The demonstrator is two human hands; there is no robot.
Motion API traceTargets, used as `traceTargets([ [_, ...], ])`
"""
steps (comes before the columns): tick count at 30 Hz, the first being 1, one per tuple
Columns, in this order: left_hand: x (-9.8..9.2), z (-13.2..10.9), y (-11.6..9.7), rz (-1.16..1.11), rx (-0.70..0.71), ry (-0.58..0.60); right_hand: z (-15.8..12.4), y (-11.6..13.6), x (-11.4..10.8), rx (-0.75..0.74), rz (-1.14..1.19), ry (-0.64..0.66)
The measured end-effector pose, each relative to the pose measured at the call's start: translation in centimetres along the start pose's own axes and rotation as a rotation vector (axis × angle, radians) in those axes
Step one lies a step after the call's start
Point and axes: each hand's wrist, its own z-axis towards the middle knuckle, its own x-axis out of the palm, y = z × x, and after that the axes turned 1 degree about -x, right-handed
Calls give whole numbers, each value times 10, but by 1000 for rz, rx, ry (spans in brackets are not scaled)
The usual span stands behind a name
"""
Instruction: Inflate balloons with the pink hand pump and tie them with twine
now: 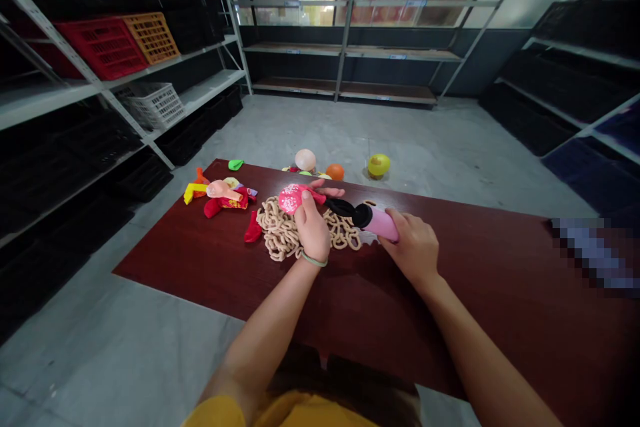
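My left hand [313, 230] pinches a pinkish-red balloon [291, 199] with white print, thumb on its near side. The balloon's neck points right, against the black end of a pink hand pump [383, 224]. Around the pump's pink body my right hand [414, 248] is closed. Whether the neck is fully over the nozzle cannot be made out. Below both hands lies a pile of beige rubber bands [280, 237], partly covered by my left hand. A red limp balloon [253, 227] touches the pile's left side.
Several limp balloons [224, 192] and a green one [235, 165] lie at the left of the brown table [190, 267]. Inflated white [305, 160], orange [335, 172] and yellow [379, 165] balloons are beyond the far edge. Shelves with crates [103, 47] stand left.
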Motion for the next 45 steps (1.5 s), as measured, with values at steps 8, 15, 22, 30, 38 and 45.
traceTargets([
  [8, -4, 3, 3, 98, 26, -20, 1, 0, -3, -9, -20, 22],
  [15, -11, 5, 10, 275, 108, 41, 2, 3, -6, -3, -27, 31],
  [22, -8, 12, 19, 140, -41, 34, 1, 19, 0, 72, -4, 105],
  [30, 34, -3, 31, -42, -56, -33, -3, 32, 8, 132, 184, -3],
  [38, 32, 35, 8, 39, 13, -96, -7, 13, 17, 69, 140, 16],
  [45, 4, 67, -37, 41, 87, -186, 0, 13, 14, 9, 68, 48],
])
